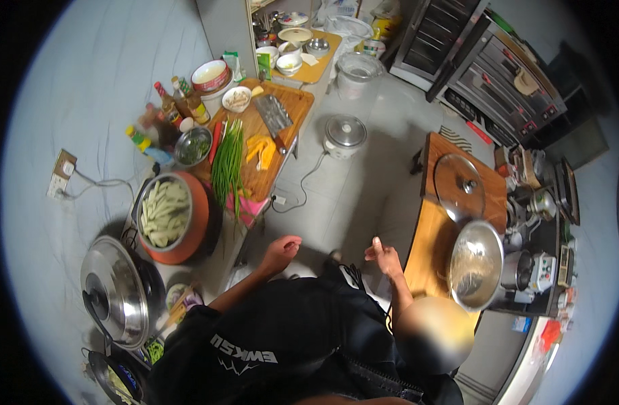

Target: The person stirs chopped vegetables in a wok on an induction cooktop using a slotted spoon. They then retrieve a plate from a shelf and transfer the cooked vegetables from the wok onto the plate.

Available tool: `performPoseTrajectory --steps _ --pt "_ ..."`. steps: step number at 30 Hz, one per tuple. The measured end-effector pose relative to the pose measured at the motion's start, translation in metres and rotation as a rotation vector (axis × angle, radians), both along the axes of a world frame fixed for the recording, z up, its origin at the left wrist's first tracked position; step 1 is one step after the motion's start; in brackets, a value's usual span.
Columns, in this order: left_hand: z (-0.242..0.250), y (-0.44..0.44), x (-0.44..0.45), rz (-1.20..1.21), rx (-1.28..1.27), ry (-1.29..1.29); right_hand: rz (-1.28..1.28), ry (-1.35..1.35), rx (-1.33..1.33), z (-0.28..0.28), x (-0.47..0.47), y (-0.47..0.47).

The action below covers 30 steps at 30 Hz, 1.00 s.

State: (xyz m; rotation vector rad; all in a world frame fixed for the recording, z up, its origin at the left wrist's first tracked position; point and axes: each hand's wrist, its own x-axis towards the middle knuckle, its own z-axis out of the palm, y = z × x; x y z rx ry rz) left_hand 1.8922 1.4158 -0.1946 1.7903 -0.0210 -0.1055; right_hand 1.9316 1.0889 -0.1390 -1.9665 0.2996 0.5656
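My left hand point(280, 254) is in the air above the floor, its fingers loosely curled around nothing. It is nearest the front end of a wooden cutting board point(302, 104) on the left counter. On that board lie a bunch of green scallions point(229, 164), yellow pepper pieces point(260, 151), a red chili pepper point(215, 143) and a cleaver point(274, 117). Beside it, an orange-sided pot point(200, 223) holds pale cut vegetable strips point(163, 215). My right hand point(384, 258), also holding nothing, has its thumb raised beside the wooden table point(425, 253) on the right.
A lidded white electric cooker point(345, 135) stands on the floor with its cord trailing. On the right table rest a glass lid point(454, 187) and a large steel bowl point(476, 238). A lidded steel wok point(118, 293), seasoning bottles point(170, 109) and an oven point(512, 83) surround the room.
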Motion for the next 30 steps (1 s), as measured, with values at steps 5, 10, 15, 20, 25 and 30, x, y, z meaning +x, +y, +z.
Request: performPoseTrajectory --steps 5,10,15,20,25,30 --pt "0.005 -0.011 0.094 0.13 -0.032 0.057 0.25 -0.214 -0.032 -0.012 0.12 -0.008" --pt "0.013 -0.03 0.159 0.469 -0.182 0.247 0.323 -0.259 0.082 -0.009 0.265 -0.012" --pt "-0.003 -0.033 0.206 0.606 -0.096 0.246 0.503 -0.334 0.141 0.001 0.393 0.011" --pt "-0.006 -0.026 0.251 0.762 -0.345 0.328 0.612 -0.475 0.366 0.043 0.511 0.083" --pt "-0.009 0.003 0.308 0.81 -0.47 0.308 0.628 -0.239 0.575 0.11 0.592 0.136" --pt "0.011 0.023 0.361 0.856 -0.502 0.233 0.702 -0.691 0.396 0.171 0.668 0.185"
